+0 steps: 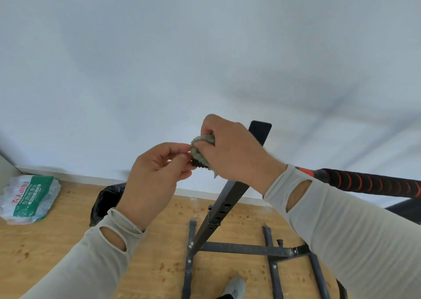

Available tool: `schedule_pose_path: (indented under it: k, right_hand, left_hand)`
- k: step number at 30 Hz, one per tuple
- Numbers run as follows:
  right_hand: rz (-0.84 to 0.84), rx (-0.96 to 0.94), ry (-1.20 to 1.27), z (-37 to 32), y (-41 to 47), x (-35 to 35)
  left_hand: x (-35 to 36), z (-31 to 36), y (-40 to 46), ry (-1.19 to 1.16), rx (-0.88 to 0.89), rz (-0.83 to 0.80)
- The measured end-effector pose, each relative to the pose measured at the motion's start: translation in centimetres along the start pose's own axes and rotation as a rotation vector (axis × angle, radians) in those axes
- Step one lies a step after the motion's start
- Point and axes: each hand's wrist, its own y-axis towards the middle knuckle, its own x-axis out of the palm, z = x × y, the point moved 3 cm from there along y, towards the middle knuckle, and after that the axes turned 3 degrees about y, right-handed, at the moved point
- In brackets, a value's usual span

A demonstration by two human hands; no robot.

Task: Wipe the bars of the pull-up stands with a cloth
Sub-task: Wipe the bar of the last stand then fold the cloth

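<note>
My right hand (pixel 230 148) bunches the cloth (pixel 201 154) against the upright bar (pixel 230 198) (near its top, at twelve o'clock) to rub it; my left hand (pixel 155 173) pinches the cloth's nine-o'clock edge, keeping it taut.

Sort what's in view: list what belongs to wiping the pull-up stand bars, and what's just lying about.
Part of the job:
cloth, gripped by the right hand
left hand, pinching at the cloth
upright bar
grip bar
base bars

Lying about:
pack of water bottles
black bag
</note>
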Motion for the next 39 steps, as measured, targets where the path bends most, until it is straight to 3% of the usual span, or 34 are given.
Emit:
schedule_pose_path:
  k: [5,10,13,16,20,25,28,31,34,39]
  right_hand:
    - [-0.044,-0.05,-0.315,1.1,-1.7,-2.7]
    - [0.071,-0.017,-0.112,3.0,-3.4,-4.7]
    - [-0.047,-0.055,0.049,2.3,-3.2,-2.1]
    - [-0.158,-0.153,-0.197,1.8,-2.7,0.3]
    - [-0.168,-0.053,-0.071,3.0,-2.5,-1.8]
    - [-0.186,0.051,-0.212,5.5,-3.1,-5.4]
    - [-0.121,0.109,-0.314,6.5,-3.8,-8.0]
    - [-0.032,0.102,-0.194,7.0,-4.9,-9.8]
    - [-0.066,0.095,-0.106,6.8,-5.6,-8.7]
    - [-0.138,0.096,-0.326,7.2,-5.3,-6.1]
  left_hand:
    - [0.1,0.1,0.3,0.056,0.002,-0.019]
    - [0.2,-0.2,0.4,0.073,-0.003,-0.031]
    - [0.4,-0.2,0.3,0.047,-0.016,-0.039]
    - [0.3,-0.1,0.5,0.053,-0.014,-0.059]
    - [0.2,0.1,0.8,0.082,0.007,-0.042]
    - [0.3,0.0,0.8,0.115,0.03,-0.009]
    - [0.4,0.0,0.9,0.13,0.032,-0.01]
    - [0.5,0.0,1.2,0.173,0.03,-0.043]
    - [0.7,-0.2,1.4,0.221,0.02,-0.087]
    - [0.8,-0.1,1.4,0.248,0.045,-0.07]
